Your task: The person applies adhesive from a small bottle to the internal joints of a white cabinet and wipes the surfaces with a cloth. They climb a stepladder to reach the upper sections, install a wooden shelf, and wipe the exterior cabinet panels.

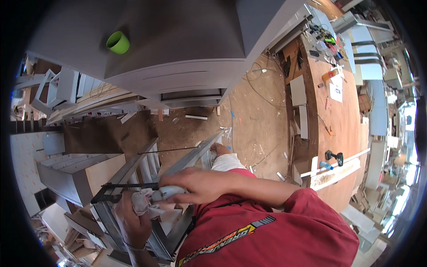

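At the lower left, my left hand (132, 213) is closed around a crumpled whitish cloth-like piece (142, 201). My right hand (195, 183) reaches across from the right, its fingers curled over a pale grey, rounded thing (169, 192) that touches the whitish piece; its kind cannot be made out. Both hands are together above the black-edged top of a metal stepladder (104, 212). The ladder's rails run away from me toward the floor, and a bare leg in white shorts shows beside them.
Ahead stands a tall grey cabinet (187, 40) with a green cup (118, 42) on it. To the right, a wooden workbench (340, 120) bears a cordless drill (334, 157), hand tools and papers. Cables and offcuts litter the brown floor (262, 115). Cabinet carcasses (73, 171) stand left.
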The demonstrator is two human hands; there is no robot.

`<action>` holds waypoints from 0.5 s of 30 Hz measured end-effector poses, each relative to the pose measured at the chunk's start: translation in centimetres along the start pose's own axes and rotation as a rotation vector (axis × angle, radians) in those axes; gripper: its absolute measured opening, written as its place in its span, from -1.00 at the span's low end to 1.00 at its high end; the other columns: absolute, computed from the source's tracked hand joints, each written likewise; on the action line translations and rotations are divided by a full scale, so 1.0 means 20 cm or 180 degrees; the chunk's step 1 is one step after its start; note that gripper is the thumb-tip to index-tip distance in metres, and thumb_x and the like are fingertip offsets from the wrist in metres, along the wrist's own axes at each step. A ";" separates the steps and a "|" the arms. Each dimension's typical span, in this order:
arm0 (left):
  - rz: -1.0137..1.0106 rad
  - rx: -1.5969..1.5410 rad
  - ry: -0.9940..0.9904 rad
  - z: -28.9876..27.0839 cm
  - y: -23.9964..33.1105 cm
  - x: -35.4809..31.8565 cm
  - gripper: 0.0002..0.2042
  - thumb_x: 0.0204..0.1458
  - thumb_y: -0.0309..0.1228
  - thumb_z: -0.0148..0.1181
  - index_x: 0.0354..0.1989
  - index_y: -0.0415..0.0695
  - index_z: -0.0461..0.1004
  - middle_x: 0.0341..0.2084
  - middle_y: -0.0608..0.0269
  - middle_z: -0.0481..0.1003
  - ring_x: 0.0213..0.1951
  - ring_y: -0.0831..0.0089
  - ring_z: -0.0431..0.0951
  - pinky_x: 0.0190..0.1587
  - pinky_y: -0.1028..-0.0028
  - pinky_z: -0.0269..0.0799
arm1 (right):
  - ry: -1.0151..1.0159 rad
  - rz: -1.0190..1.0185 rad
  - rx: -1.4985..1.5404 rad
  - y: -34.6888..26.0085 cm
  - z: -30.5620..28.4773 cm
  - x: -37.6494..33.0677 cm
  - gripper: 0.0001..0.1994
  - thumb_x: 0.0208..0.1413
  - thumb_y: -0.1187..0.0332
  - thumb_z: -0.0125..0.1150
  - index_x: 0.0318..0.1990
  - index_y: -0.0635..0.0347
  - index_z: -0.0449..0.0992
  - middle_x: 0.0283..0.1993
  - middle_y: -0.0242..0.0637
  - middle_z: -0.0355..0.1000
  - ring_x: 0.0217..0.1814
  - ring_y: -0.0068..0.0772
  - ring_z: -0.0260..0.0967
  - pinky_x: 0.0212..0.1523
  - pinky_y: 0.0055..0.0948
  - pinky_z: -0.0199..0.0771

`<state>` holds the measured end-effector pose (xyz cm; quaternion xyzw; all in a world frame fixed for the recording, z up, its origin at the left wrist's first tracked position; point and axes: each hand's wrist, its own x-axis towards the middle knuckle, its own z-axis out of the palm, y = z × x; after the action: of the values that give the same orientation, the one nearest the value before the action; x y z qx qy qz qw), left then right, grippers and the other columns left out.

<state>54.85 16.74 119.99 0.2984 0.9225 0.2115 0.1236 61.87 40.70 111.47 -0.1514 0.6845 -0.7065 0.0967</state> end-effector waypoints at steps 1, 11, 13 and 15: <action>-0.0124 -0.0072 0.0367 0.00 -0.04 0.01 -0.70 0.22 -0.24 0.09 -0.11 -0.27 0.43 -0.34 -0.16 0.47 -0.31 -0.10 0.51 -0.20 0.12 0.38 | 0.0078 -0.0071 -0.0035 0.08 -0.02 -0.03 -0.60 0.28 0.17 0.21 0.12 0.25 0.38 -0.22 -0.04 0.52 -0.15 0.00 0.52 -0.08 -0.14 0.47; -0.1509 0.0001 0.0545 0.05 -0.49 0.17 -0.52 0.32 -0.11 0.07 0.10 -0.36 0.43 -0.09 -0.17 0.53 -0.06 0.03 0.52 0.10 0.22 0.35 | 0.4551 0.0830 0.1418 0.66 -0.84 -0.18 -0.69 0.27 0.20 0.06 -0.17 0.34 0.45 -0.49 -0.26 0.47 -0.66 -0.55 0.31 -0.66 -0.49 0.25; -0.1614 0.0019 0.0498 0.06 -0.47 0.20 -0.49 0.30 -0.06 0.08 0.09 -0.36 0.44 -0.10 -0.18 0.54 -0.08 0.02 0.52 0.08 0.21 0.36 | 0.4687 0.0712 0.1477 0.69 -0.99 -0.17 -0.69 0.27 0.21 0.02 -0.23 0.36 0.45 -0.49 -0.20 0.48 -0.66 -0.51 0.32 -0.67 -0.47 0.24; -0.1570 0.0393 0.0987 0.11 -0.49 0.21 -0.47 0.30 -0.03 0.07 0.05 -0.38 0.45 -0.16 -0.18 0.54 -0.14 0.02 0.51 0.02 0.21 0.37 | 0.4820 0.0669 0.1621 0.70 -1.09 -0.15 -0.69 0.27 0.21 -0.02 -0.26 0.35 0.43 -0.49 -0.16 0.48 -0.67 -0.49 0.30 -0.67 -0.47 0.20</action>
<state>47.52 12.82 113.06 0.0363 0.9861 0.1616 0.0104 56.23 61.51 97.00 0.4605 0.3929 -0.7389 -0.2960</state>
